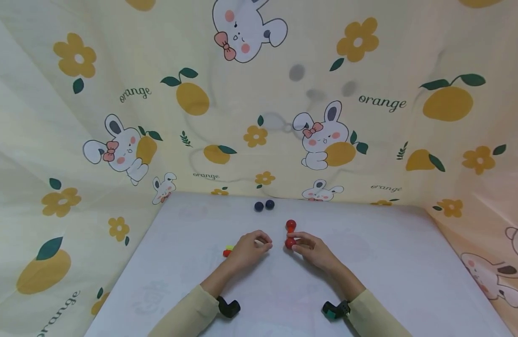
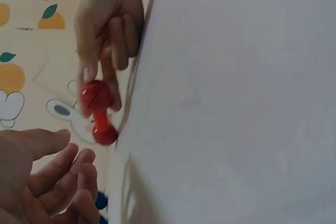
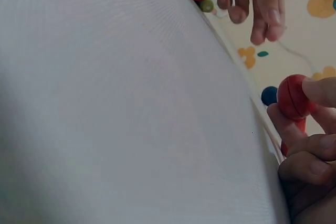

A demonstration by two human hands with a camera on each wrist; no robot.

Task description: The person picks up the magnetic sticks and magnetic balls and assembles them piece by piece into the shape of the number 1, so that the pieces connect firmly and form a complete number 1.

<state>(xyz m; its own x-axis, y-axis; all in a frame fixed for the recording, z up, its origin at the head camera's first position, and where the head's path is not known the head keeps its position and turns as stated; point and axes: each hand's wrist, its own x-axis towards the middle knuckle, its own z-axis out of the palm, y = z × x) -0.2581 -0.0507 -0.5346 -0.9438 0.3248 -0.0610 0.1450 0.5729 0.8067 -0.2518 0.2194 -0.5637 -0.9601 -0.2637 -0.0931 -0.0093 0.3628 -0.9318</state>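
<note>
It seems a positioning step: the right hand (image 1: 313, 250) pinches the red dumbbell-like piece (image 2: 101, 121), and steadying it next may need the left hand (image 1: 249, 249) (empty, relaxed).

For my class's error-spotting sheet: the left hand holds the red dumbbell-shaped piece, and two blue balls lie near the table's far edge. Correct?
Wrong hand: the head view shows the right hand, not the left hand, holding the red piece. The two blue balls do lie near the table's far edge.
</note>
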